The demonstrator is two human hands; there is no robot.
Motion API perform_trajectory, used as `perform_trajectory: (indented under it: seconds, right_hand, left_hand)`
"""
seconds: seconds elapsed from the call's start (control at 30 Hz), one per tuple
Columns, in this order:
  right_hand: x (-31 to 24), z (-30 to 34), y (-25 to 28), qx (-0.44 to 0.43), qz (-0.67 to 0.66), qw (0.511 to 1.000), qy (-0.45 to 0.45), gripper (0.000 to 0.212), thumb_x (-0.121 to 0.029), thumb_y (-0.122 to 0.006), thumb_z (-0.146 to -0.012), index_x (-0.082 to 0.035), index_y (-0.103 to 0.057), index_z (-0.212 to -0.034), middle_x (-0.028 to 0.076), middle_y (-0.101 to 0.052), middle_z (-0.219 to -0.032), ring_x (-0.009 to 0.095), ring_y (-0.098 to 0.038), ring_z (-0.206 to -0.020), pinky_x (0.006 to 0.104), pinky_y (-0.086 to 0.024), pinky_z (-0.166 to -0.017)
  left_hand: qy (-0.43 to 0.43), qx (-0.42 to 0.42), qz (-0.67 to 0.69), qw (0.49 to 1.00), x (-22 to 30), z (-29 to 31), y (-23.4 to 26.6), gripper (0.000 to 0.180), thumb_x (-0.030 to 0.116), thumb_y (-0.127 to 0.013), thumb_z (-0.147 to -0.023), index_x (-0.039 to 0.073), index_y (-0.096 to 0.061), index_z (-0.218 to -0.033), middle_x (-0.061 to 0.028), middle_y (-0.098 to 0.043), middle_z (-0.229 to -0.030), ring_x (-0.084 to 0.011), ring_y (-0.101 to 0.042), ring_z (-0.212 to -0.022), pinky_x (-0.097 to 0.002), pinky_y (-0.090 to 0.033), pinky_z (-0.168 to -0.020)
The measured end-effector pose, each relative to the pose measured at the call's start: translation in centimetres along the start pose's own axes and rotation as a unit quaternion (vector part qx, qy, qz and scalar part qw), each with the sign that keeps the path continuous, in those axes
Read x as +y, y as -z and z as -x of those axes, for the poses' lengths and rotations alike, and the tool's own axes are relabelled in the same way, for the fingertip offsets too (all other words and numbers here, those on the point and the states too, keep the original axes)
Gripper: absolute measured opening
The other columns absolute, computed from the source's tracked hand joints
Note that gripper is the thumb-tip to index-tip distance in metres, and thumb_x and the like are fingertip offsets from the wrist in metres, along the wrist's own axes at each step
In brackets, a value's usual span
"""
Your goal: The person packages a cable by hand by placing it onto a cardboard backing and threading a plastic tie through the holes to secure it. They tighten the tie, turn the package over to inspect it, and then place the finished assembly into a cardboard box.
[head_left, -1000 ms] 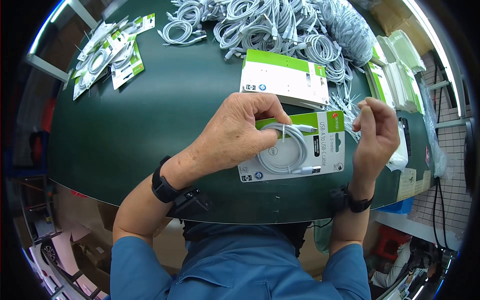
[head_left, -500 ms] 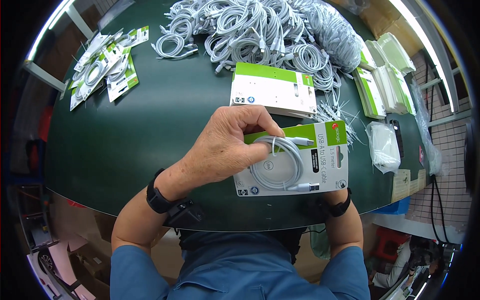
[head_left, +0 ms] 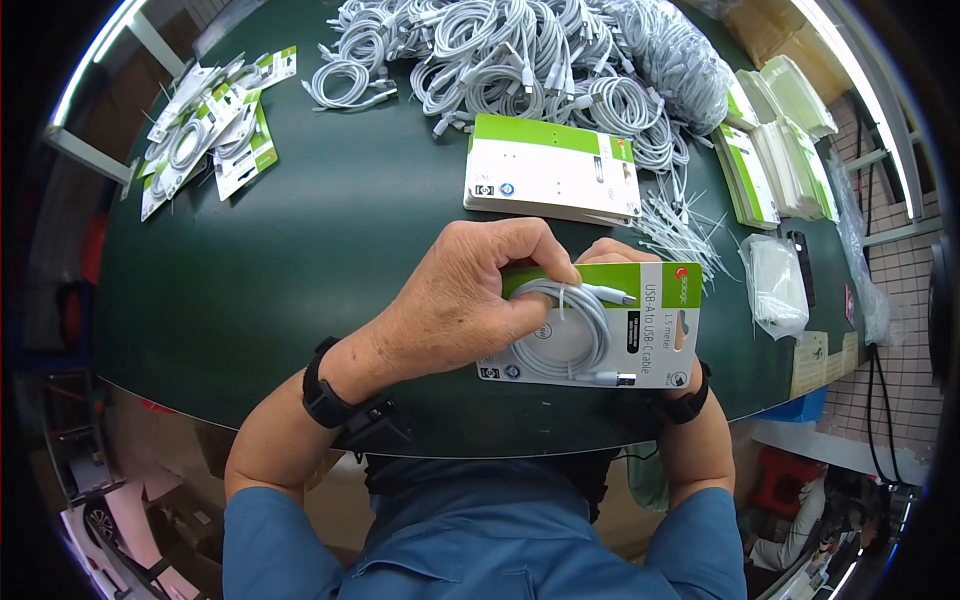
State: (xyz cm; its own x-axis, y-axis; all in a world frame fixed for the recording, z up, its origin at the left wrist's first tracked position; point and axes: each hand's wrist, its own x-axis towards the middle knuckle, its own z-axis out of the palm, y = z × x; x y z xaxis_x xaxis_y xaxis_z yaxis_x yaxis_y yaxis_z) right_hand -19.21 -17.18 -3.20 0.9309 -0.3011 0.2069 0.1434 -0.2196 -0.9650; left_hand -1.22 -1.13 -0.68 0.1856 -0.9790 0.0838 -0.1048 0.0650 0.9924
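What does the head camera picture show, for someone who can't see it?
The left hand presses a coiled white cable onto a green-and-white card above a dark green table. The right hand is mostly hidden behind the card. A pile of white cables lies further back.

Spread over a dark green round table [head_left: 300, 260]: a big tangled heap of white coiled cables [head_left: 520, 55] along the far edge, a flat stack of white cards with green top strips [head_left: 553, 170] just in front of it, loose white twist ties [head_left: 675, 225] scattered beside that stack. At far left, a cluster of finished green-and-white carded cables [head_left: 205, 125]; at right, stacks of clear plastic blister trays [head_left: 785, 125] and a small white plastic bag [head_left: 775, 280].
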Motion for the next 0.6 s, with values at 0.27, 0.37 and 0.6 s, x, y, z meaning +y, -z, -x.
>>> perform_trajectory:
  seconds: [0.27, 0.37, 0.6]
  right_hand:
    - [-0.4, -1.0, 0.6, 0.022, 0.3, 0.94, 0.161, 0.022, -0.013, -0.08, -0.081, 0.0, -0.066, -0.091, 0.008, -0.064, -0.082, 0.018, -0.063, -0.068, 0.0294, -0.049, -0.06]
    - [0.2, -1.3, 0.8, 0.071, 0.314, 0.932, 0.17, 0.016, 0.001, -0.076, -0.078, 0.0, -0.062, -0.085, 0.007, -0.06, -0.077, 0.017, -0.059, -0.06, 0.0274, -0.046, -0.054]
    - [0.8, -1.6, 0.8, 0.106, 0.348, 0.908, 0.208, 0.018, 0.007, -0.073, -0.073, -0.002, -0.061, -0.082, 0.006, -0.056, -0.072, 0.017, -0.057, -0.058, 0.0277, -0.044, -0.052]
  left_hand:
    - [-0.009, -0.048, -0.035, 0.998, 0.3, 0.0, -0.1, 0.029, -0.014, -0.06, -0.077, -0.001, -0.069, -0.101, -0.0066, -0.072, -0.103, -0.0121, -0.069, -0.099, -0.0286, -0.057, -0.091]
    - [-0.061, -0.053, -0.122, 0.989, 0.6, -0.2, -0.3, 0.035, -0.014, -0.061, -0.075, -0.001, -0.07, -0.107, -0.0073, -0.071, -0.101, -0.0127, -0.069, -0.097, -0.0281, -0.057, -0.09]
    - [-0.15, -0.068, -0.271, 0.948, 0.9, -0.3, -0.8, 0.04, -0.008, -0.073, -0.076, 0.001, -0.071, -0.114, -0.0107, -0.071, -0.1, -0.0259, -0.072, -0.091, -0.0346, -0.058, -0.081]
